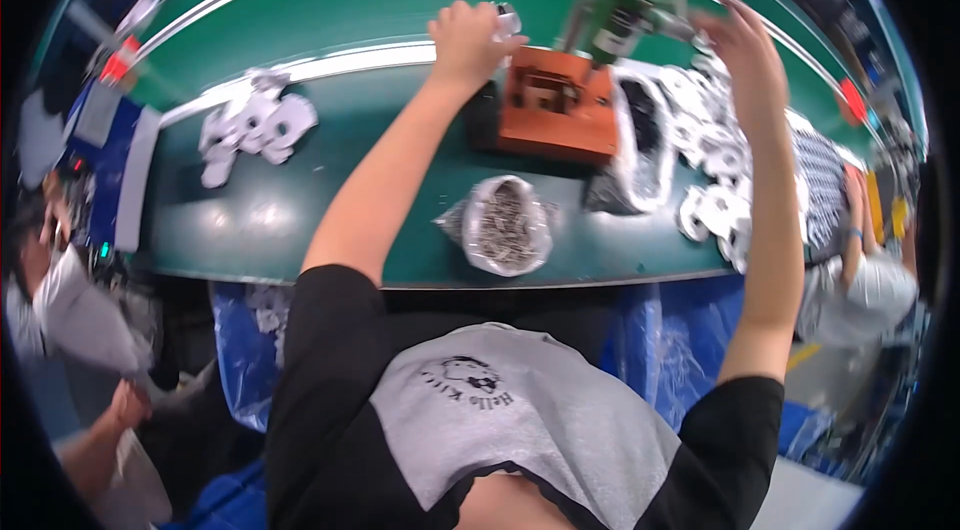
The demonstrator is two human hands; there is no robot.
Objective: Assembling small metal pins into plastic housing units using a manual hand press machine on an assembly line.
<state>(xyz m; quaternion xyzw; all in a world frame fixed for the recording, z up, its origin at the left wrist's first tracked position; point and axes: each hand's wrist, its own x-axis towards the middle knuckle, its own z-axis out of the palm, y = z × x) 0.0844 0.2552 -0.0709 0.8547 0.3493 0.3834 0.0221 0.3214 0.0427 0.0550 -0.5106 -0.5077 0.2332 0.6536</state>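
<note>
Nearest, below the bench's front edge, blue plastic-lined bins (245, 360) stood on either side of the person. On the dark green, smooth-topped bench (390, 205), close to that edge, sat a crumpled, translucent white plastic bag (474, 242) filled with thin, silvery metal pins (505, 228). Beyond it stood a blocky orange metal fixture (560, 137), with an open-mouthed white bag (660, 172) of black contents just to its right. Flat white parts with round holes (715, 210) were heaped further right, and a smaller heap of white cut-out parts (250, 128) lay well apart on the left.

Farther off, at the fixture's far left corner, the left hand (468, 42) had its fingers and thumb closed about a small, shiny white piece (508, 22). The right hand (750, 55) reached up beside the green metal press (612, 5); its fingertips were blurred, and whether they gripped anything could not be told.

The step in hand appeared to be handling the piece at the press. The next move would seem to call for careful alignment, with fingers clear of the tool.
</note>
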